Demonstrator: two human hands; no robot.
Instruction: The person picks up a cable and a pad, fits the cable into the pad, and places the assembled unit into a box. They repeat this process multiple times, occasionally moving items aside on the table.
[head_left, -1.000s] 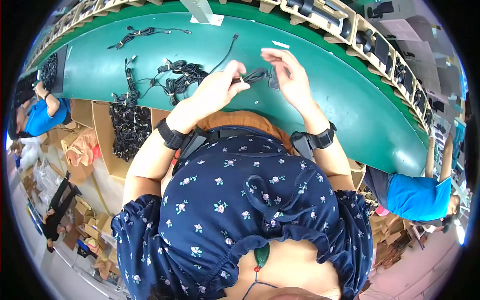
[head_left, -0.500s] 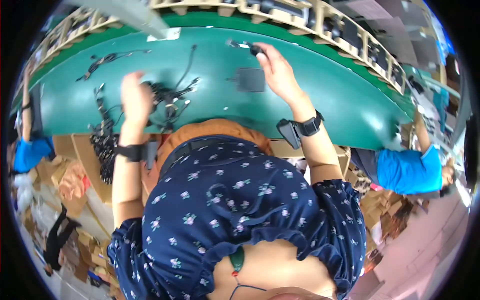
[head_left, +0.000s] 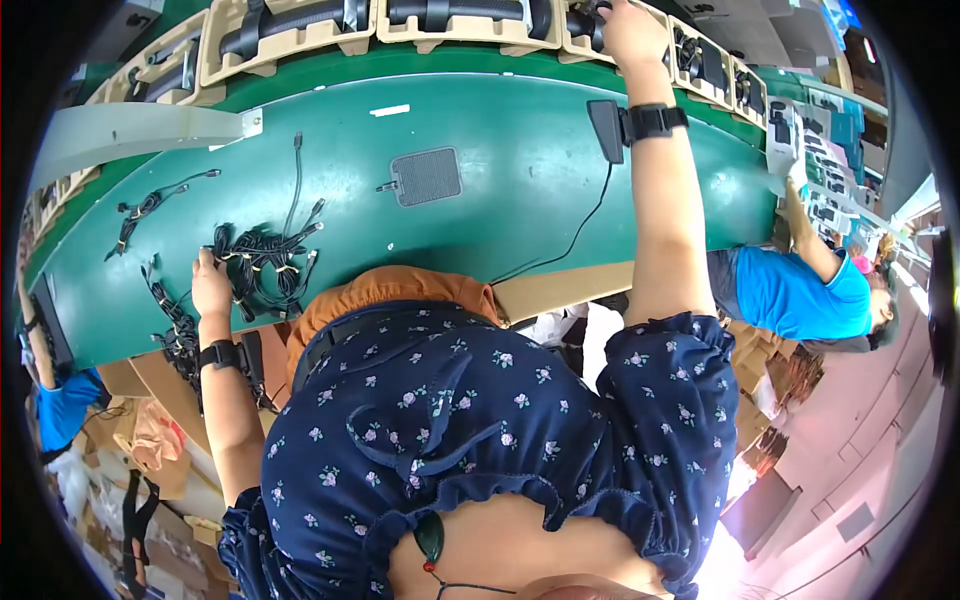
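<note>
My right hand [head_left: 634, 38] is stretched far forward into one of the beige moulded trays [head_left: 575, 42]. Its fingers are closed on a small black item at the tray, probably a bundled cable, partly hidden by the hand. At the near left, my left hand [head_left: 211, 288] is at the edge of a pile of tied black cables [head_left: 265, 262], its fingertips closed on a black cable there. A flat dark grey square pad [head_left: 427, 177] with a short plug lies on the green table [head_left: 500, 130].
Another cable bundle [head_left: 145, 212] lies at the far left, and more cables [head_left: 180, 335] hang over the near edge. A pale metal arm [head_left: 150, 135] juts over the table. A thin wire runs from my right wrist device [head_left: 606, 130]. Co-workers in blue [head_left: 800, 293] stand at both ends.
My right hand has gone forward from above the table into the tray, carrying the black item. The left hand has come down to the cable pile's left side. The whole view has shifted.
</note>
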